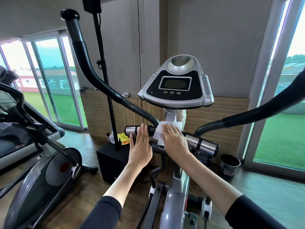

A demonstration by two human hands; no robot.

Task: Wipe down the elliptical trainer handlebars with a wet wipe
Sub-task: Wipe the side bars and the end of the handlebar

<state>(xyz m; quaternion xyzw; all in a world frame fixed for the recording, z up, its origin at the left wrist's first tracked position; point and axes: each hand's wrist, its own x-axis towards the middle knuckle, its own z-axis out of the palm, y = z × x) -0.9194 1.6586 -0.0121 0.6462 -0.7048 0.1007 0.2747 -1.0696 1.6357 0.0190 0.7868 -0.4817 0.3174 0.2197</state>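
Observation:
A white wet wipe (162, 129) lies over the middle of the elliptical's short fixed handlebar (200, 143), just below the console post. My right hand (175, 140) presses flat on the wipe, fingers together, pinning it to the bar. My left hand (140, 146) is flat with fingers extended, resting against the left chrome grip (132, 130) of the same bar and holding nothing. The long black moving handlebar on the left (85, 60) rises up past the console (176, 86); the right moving handlebar (257, 111) curves off to the right.
Another grey exercise machine (49, 171) stands close on the left. A black box with a pole (112, 156) sits behind the bar, with a yellow packet (124, 140) on it. A dark bin (229, 164) stands on the floor at right, near glass windows.

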